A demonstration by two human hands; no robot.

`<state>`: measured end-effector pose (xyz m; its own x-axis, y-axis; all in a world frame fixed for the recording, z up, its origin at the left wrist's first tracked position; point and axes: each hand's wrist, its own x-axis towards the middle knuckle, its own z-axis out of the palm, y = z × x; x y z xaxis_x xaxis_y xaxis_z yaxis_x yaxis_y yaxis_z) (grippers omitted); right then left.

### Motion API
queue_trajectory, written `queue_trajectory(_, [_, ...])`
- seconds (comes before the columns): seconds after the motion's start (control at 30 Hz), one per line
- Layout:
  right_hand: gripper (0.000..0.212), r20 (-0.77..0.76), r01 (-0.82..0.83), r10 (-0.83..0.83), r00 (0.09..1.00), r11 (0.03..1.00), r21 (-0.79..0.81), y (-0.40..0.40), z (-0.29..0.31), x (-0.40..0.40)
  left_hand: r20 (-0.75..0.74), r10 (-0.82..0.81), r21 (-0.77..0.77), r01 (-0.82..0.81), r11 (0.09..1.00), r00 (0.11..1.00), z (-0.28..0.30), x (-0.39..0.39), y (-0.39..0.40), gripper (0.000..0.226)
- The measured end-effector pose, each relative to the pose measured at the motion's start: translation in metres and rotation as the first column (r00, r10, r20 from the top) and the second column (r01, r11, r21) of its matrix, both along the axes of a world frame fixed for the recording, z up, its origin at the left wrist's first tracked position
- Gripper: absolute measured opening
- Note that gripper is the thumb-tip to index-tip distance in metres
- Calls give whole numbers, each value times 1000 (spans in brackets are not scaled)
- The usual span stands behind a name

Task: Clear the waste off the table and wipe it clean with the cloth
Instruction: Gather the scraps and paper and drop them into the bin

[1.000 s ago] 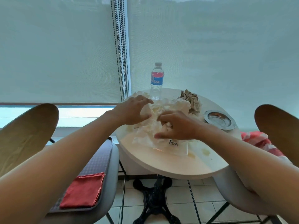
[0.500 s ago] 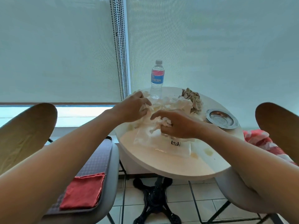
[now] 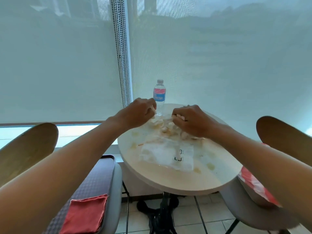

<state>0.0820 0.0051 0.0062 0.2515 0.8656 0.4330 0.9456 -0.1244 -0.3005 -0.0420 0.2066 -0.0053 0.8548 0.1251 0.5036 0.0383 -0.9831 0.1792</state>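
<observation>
A round cream table [image 3: 168, 181] carries crumpled white waste paper [image 3: 162, 125] at its far middle and a flat white wrapper [image 3: 167, 154] with a black logo nearer me. My left hand [image 3: 138, 112] is closed on the left side of the crumpled paper. On the right side of that same paper, my right hand [image 3: 190, 120] is closed too. Yellowish stains [image 3: 210, 165] and crumbs dot the tabletop. A red cloth [image 3: 84, 215] lies on a dark tray [image 3: 94, 181] on the left chair. My right arm hides the table's far right part.
A water bottle [image 3: 159, 95] with a blue and pink label stands at the table's far edge, just behind my left hand. Wooden chair backs [image 3: 25, 149] flank the table. A red-and-white patterned cloth [image 3: 253, 184] lies on the right chair. Window blinds [image 3: 67, 65] stand behind.
Both hands have pulled the white paper together toward the far middle of the table, uncovering stained tabletop and the flat wrapper. The brown paper wad and metal dish are now hidden behind my right arm.
</observation>
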Motion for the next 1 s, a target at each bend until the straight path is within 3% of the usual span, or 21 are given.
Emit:
queue_trajectory(0.2, [37,68,84,-90,994,994,76,-20,28,13,45,-51,30,50,998,998,19,12,-18,12])
queue_trajectory(0.4, [20,156,114,-130,979,988,107,-65,35,45,66,-104,18,103,994,992,23,38,-59,22])
queue_trajectory(0.57, [23,134,205,-221,966,971,125,-120,42,75,54,-103,14,103,995,993,23,75,-105,23])
queue_trajectory(0.83, [7,35,361,-367,929,925,118,-227,36,145,-21,-129,-50,128,991,991,23,148,-217,13])
queue_trajectory(1.0, [35,-111,399,-396,911,917,7,-290,16,188,-131,-179,-167,156,974,975,11,193,-286,23])
